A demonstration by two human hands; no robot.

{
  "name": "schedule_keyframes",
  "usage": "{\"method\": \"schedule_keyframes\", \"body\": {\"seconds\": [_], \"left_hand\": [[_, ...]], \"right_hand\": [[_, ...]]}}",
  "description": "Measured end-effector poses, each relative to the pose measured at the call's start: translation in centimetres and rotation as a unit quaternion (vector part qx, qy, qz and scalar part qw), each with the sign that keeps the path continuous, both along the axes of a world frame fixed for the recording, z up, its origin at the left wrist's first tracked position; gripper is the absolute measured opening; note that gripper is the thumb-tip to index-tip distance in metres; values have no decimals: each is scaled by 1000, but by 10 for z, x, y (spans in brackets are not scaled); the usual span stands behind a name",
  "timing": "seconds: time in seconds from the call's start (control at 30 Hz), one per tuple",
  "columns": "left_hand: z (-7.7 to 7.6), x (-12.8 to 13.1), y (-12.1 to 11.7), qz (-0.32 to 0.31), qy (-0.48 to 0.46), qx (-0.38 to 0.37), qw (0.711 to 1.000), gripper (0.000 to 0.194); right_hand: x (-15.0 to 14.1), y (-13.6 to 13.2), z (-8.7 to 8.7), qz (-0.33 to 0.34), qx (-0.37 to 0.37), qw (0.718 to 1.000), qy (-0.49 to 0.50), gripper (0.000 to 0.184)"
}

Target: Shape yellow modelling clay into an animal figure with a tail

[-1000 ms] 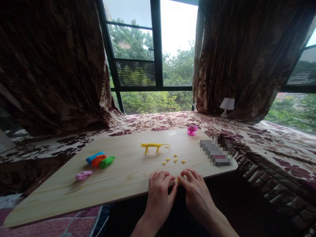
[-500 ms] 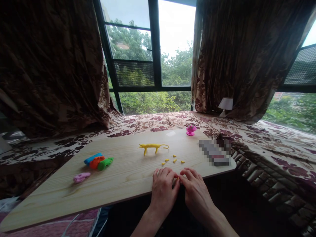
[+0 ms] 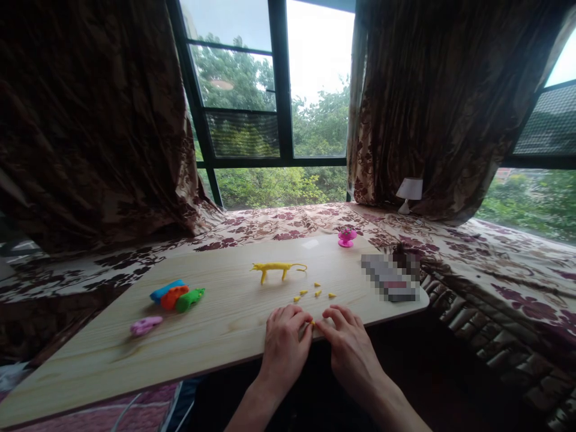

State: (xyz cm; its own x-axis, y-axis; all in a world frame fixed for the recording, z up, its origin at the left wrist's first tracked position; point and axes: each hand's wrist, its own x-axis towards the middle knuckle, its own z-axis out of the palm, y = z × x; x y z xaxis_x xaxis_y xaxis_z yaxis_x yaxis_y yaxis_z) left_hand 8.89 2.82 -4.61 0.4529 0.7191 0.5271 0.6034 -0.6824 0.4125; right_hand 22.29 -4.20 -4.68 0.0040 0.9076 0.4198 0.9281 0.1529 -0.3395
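Note:
My left hand [image 3: 287,337] rests at the near edge of the table, thumb and forefinger closed on a small yellow clay piece [image 3: 313,323]. From the other side, the fingertips of my right hand [image 3: 350,341] meet the same piece, its fingers bent together; the exact contact is partly hidden. Just beyond both hands lie several tiny yellow clay cones [image 3: 317,293]. Farther back stands a yellow clay animal figure [image 3: 273,266] with legs and a long curled tail.
On the wooden tabletop [image 3: 216,342], blue [image 3: 167,291], orange [image 3: 174,297] and green clay lumps [image 3: 191,299] lie at left, near a pink lump [image 3: 146,326]. A magenta clay piece [image 3: 347,237] stands at the back. A blurred-out object [image 3: 390,279] lies right. Beyond is a small lamp [image 3: 409,191].
Both hands have shifted slightly left along the table edge, with the small yellow clay piece still between their fingertips. The figure and the cones stay in place.

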Motion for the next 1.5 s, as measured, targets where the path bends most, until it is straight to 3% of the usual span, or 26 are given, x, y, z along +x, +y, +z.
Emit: {"method": "schedule_keyframes", "body": {"seconds": [0.47, 0.87, 1.5], "left_hand": [[-5, -14, 3, -1, -20, -17, 1000, 20], [-1, -5, -3, 0, -3, 0, 1000, 16], [-7, -24, -1, 23, -22, 19, 999, 21]], "right_hand": [[0, 1, -2, 1, -16, 996, -82, 41], [-1, 1, -2, 1, -7, 997, -72, 45], [-2, 7, 2, 9, -27, 996, -89, 43]]}}
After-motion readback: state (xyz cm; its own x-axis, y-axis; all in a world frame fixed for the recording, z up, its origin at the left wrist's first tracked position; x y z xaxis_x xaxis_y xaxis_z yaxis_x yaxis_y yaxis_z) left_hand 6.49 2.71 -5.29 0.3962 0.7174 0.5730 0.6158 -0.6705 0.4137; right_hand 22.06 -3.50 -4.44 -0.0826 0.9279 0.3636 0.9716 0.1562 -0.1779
